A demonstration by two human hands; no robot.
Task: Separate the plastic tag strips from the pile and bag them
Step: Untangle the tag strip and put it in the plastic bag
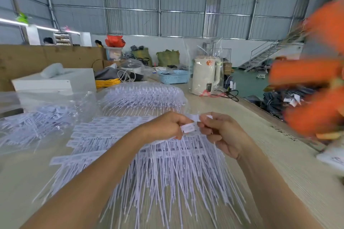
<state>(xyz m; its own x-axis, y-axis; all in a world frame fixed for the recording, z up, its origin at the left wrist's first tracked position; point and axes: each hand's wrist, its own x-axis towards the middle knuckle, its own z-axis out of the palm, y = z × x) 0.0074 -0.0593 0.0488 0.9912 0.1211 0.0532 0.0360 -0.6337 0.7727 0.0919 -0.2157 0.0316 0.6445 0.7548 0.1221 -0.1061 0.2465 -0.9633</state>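
White plastic tag strips (163, 163) fanned across the table (279, 154) as left hand (167, 126) and right hand (221, 132) pinched 1 tag (189, 128) to pull it free

You have pale lilac-white tag strips (160, 169) fanned over the bench (279, 163), whose top is light beige with fine lengthwise grain. The tag heads show faint grey printed bars. Toward the far edge stand a cream kettle (203, 78) with a small red mark and a light blue perforated basket (173, 76). A yellow cable coil (108, 82) lies near the white box (54, 81). A blurred orange shape (316, 83) fills your right side.
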